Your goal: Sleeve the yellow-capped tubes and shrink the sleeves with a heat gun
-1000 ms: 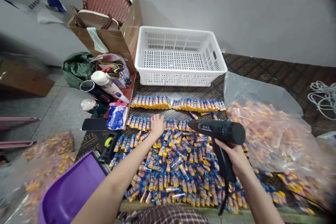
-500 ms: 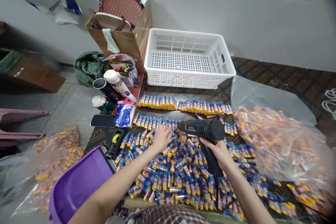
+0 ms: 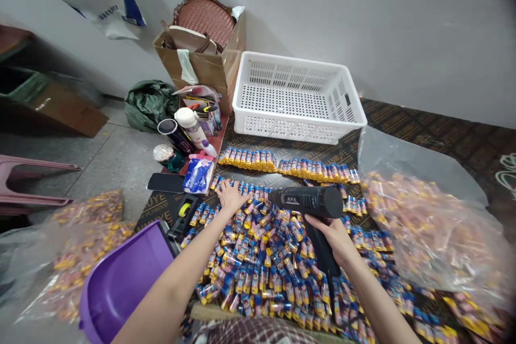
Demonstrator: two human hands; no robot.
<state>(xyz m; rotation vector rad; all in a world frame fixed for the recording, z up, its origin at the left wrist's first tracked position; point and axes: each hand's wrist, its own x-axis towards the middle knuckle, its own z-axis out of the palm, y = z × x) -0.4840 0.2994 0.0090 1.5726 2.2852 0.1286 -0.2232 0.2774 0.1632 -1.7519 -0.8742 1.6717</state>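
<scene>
In my right hand is a black heat gun, its nozzle aimed left over the small tubes. My left hand rests with fingers spread on a row of little blue-and-yellow capped tubes. Below both hands spreads a loose pile of the same tubes, lying in many directions. Farther back, neat stacked rows of tubes lie side by side.
A white plastic crate stands at the back. On the right lies a clear bag of tubes. To the left are a purple dustpan, tape dispenser, phone, bottles and cardboard box.
My left hand has moved left along the row of tubes, its fingers now spread wider. The heat gun stays in my right hand at nearly the same place. The view has shifted slightly.
</scene>
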